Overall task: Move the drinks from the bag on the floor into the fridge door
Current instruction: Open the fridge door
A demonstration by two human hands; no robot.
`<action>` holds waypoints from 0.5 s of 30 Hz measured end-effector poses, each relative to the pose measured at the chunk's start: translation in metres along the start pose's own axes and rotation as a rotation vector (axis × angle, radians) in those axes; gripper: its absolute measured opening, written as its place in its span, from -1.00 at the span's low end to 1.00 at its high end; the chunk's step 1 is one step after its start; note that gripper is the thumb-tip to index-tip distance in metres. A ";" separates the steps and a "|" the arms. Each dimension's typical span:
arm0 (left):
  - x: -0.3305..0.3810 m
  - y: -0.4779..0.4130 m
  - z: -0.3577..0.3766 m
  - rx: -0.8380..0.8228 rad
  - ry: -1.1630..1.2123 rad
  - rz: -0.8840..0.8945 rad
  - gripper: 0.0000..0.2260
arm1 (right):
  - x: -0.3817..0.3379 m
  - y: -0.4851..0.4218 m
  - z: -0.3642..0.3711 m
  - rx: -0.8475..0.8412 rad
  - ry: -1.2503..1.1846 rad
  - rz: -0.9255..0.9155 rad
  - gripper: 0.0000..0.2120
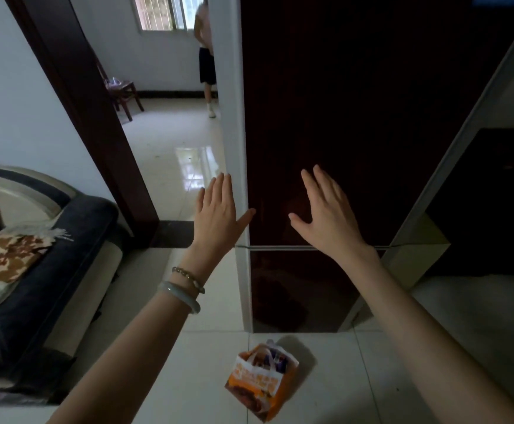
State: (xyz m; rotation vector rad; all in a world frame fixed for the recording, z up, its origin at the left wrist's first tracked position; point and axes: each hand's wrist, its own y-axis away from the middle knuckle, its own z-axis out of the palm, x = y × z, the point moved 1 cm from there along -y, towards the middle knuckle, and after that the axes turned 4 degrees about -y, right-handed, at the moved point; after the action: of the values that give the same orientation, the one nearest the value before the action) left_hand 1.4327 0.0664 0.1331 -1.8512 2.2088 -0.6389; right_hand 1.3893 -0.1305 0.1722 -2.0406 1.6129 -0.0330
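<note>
Pale glossy floor tiles (188, 377) ran before a tall dark-brown glossy fridge (341, 117), its doors closed. Both hands, left hand (216, 209) and right hand (326, 209), were raised, fingers spread, grasping nothing. The orange printed bag (260, 382) stood upright below, handles upward, nearer the right hand.

An orange and white printed bag (262, 381) with white handles stands open on the pale tiled floor, just in front of a tall fridge (341, 117) whose glossy dark brown doors are shut.
</note>
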 end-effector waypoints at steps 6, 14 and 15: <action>-0.008 -0.070 -0.023 0.103 0.165 -0.031 -0.27 | -0.002 -0.052 -0.029 0.145 0.063 -0.068 -0.27; -0.012 -0.145 -0.013 0.049 0.333 -0.094 -0.22 | 0.016 -0.106 -0.023 0.103 0.208 -0.090 -0.23; -0.013 -0.150 -0.009 0.049 0.347 -0.108 -0.21 | 0.019 -0.110 -0.020 0.083 0.217 -0.089 -0.22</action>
State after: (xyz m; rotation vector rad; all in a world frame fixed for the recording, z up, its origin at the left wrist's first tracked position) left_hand 1.5648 0.0621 0.2051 -1.9698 2.2765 -1.0999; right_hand 1.4868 -0.1398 0.2293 -2.1019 1.6163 -0.3589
